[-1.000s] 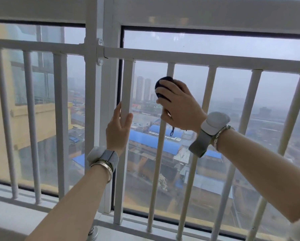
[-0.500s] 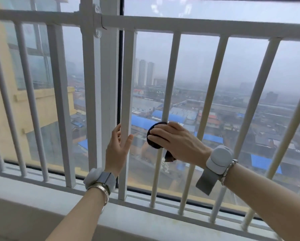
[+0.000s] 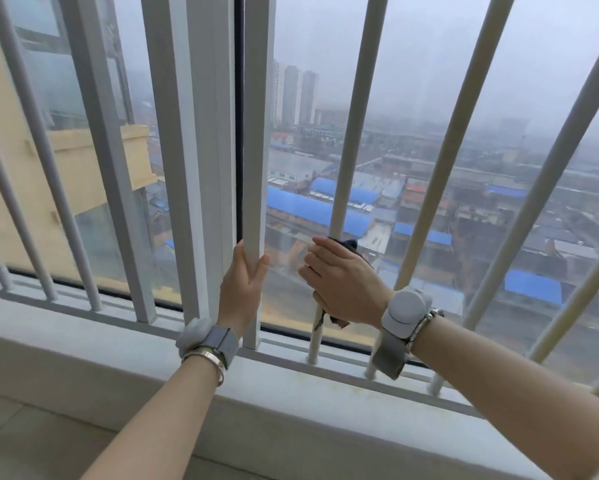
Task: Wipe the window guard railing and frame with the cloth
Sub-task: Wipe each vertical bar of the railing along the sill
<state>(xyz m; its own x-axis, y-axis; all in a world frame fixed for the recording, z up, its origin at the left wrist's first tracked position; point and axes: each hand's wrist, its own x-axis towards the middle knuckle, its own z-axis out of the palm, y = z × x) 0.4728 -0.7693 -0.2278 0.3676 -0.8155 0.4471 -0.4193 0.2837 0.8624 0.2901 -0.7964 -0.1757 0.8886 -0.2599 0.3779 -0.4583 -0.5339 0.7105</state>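
Cloth (image 3: 349, 244), dark, wrapped round a round railing bar (image 3: 346, 150) low down, gripped inside the right hand (image 3: 343, 284); its ends show above and below the fist. Left hand (image 3: 244, 282) apparently grasps the adjacent square bar (image 3: 256, 133), fingers partly hidden.

Railing bars (image 3: 461, 140) upright in a row before the window glass (image 3: 412, 81), standing on the bottom rail (image 3: 326, 367), with the sill (image 3: 291, 410) below and in front. Flat bar (image 3: 256, 133) just right of the frame post (image 3: 201, 133). Left hand (image 3: 242, 285) low on that flat bar. Right hand (image 3: 346, 285) just to its right, around the next bar (image 3: 353, 133), cloth (image 3: 351, 244) between palm and bar. City far below, behind the glass.
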